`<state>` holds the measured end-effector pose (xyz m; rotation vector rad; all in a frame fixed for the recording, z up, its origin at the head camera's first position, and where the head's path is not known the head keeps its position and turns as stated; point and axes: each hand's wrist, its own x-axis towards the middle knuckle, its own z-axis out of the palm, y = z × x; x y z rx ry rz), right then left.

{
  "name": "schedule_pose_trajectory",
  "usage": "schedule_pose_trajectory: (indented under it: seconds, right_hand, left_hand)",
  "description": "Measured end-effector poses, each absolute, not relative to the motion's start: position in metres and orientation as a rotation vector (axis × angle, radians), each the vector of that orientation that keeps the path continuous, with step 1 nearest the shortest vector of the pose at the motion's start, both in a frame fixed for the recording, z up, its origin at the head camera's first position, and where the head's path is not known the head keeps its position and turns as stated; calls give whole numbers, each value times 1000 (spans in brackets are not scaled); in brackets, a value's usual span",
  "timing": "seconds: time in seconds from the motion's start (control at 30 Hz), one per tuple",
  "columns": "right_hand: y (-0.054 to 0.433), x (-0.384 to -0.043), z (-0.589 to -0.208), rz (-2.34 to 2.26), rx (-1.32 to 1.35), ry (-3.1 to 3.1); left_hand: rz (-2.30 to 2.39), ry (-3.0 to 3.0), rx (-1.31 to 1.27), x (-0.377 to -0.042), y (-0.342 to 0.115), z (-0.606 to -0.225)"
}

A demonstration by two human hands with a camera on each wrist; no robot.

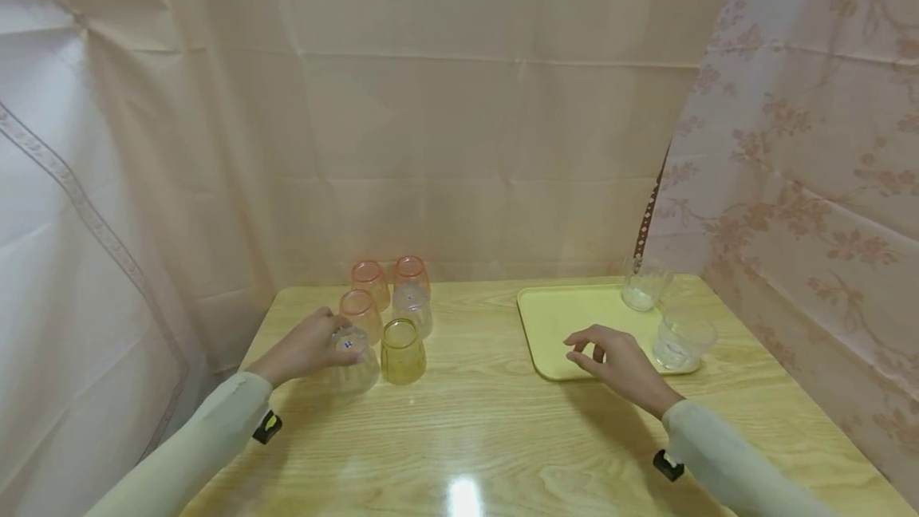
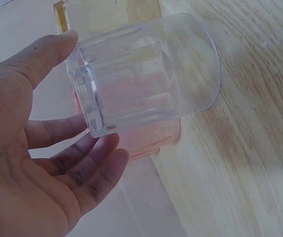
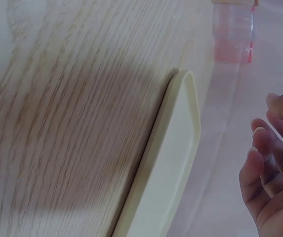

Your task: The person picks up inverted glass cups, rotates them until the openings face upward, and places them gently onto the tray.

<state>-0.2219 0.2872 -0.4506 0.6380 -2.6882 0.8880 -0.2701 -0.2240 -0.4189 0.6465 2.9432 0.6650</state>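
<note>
My left hand (image 1: 310,345) grips an upside-down clear cup (image 1: 353,369) by its base, thumb on one side and fingers on the other. In the left wrist view, the thumb and fingertips meet the base edge of the clear cup (image 2: 131,79), its wide rim toward the table. Right beside it stands an upturned yellow cup (image 1: 404,353). My right hand (image 1: 617,361) hovers over the front part of a yellow tray (image 1: 567,317), fingers loosely bent around nothing. Two clear cups stand upright on the tray's right side, one at the back (image 1: 642,294) and one in front (image 1: 678,341).
Behind the left hand are three upturned reddish cups, including a nearer one (image 1: 361,313), and another clear cup (image 1: 412,313). They stand on a wooden table (image 1: 459,421). Cloth curtains (image 1: 467,142) hang behind and at both sides.
</note>
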Motion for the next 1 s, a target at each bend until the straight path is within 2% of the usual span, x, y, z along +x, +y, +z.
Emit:
schedule_pose_trajectory:
  seconds: [1.0]
  right_hand:
    - [250,-223,-463,948,730,-2694]
  left_hand:
    - [621,2983,672,-271,-225,-423]
